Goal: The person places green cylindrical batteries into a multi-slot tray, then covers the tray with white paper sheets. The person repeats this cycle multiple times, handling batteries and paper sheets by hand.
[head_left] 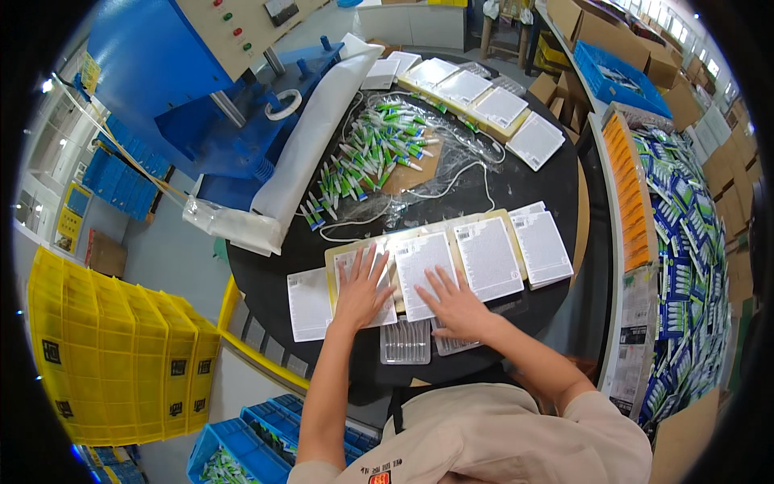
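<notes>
My left hand lies with its fingers spread on a white printed card. Beside it my right hand is spread out too, its fingertips over the lower part of another white printed card. These cards rest on a long pale yellow tray-like board. To the right lie another card on the board and a small stack of cards at its end. A loose card sits at the left end. Clear ribbed plastic blister trays stick out below the board, near my right hand.
Several white-and-green pen-like tubes are heaped on the black round table. A second card-covered yellow board lies beyond. A blue press stands far left, yellow crates left, and a bin of packaged items right.
</notes>
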`<move>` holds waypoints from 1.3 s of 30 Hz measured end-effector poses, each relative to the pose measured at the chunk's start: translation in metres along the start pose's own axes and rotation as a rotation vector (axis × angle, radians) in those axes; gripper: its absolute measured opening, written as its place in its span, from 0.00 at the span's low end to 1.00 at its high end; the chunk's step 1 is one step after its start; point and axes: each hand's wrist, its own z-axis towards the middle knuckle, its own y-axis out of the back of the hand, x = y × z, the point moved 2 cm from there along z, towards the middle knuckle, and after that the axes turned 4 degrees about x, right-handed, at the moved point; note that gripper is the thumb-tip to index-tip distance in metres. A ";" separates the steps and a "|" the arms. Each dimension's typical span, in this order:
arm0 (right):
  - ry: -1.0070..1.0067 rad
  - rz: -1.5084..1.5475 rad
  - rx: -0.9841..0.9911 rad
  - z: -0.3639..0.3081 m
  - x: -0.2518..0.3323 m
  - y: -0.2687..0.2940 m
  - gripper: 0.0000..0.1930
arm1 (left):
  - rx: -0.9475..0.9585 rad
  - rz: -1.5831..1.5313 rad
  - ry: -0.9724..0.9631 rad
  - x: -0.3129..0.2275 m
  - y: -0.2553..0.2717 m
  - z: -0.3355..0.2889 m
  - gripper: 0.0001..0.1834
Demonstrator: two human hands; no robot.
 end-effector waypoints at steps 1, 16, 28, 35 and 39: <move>-0.005 -0.054 0.048 0.006 0.001 -0.007 0.53 | -0.083 -0.054 0.004 -0.001 0.006 -0.015 0.43; 0.022 -0.147 -0.020 0.013 -0.005 -0.017 0.41 | 0.052 -0.058 0.001 0.010 -0.004 -0.069 0.42; 0.071 0.167 -0.340 0.024 -0.041 -0.010 0.34 | -0.208 -0.056 -0.113 -0.069 0.000 -0.017 0.27; -0.508 0.055 -0.574 0.009 -0.105 -0.006 0.36 | -0.103 -0.009 -0.123 -0.105 -0.029 0.060 0.41; -0.573 -0.041 -0.549 0.019 -0.104 -0.029 0.41 | -0.047 0.123 -0.099 -0.099 -0.036 0.065 0.44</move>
